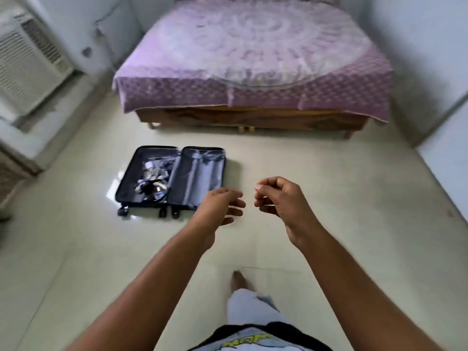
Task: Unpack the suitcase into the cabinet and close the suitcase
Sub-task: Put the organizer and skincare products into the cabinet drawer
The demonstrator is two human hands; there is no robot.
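Head view is showing us standing on a pale tiled floor (316,173), both bare arms reaching forward and down. Our left hand (217,206) is hanging with its fingers loosely curled and spread, holding nothing. Our right hand (278,198) is hovering just beside it, apart from it, fingers bent inward with the thumb near the fingertips; we are seeing nothing between them, so it too is looking empty.

Just beyond and to the outer side of our left hand, the suitcase (197,173) is lying wide open and flat on the floor, its wheels facing us. Its nearer half, the one closest to our left hand, is showing only grey lining. Its farther half is holding a jumble of small items (153,178), light and dark, too blurred for us to tell apart.

Well ahead of both hands, a bed (253,59) with a purple patterned cover is standing against the wall. Far off beyond our left hand, a white air conditioner (27,62) is sitting in the wall. Below our hands, one bare foot (239,281) is stepping forward.
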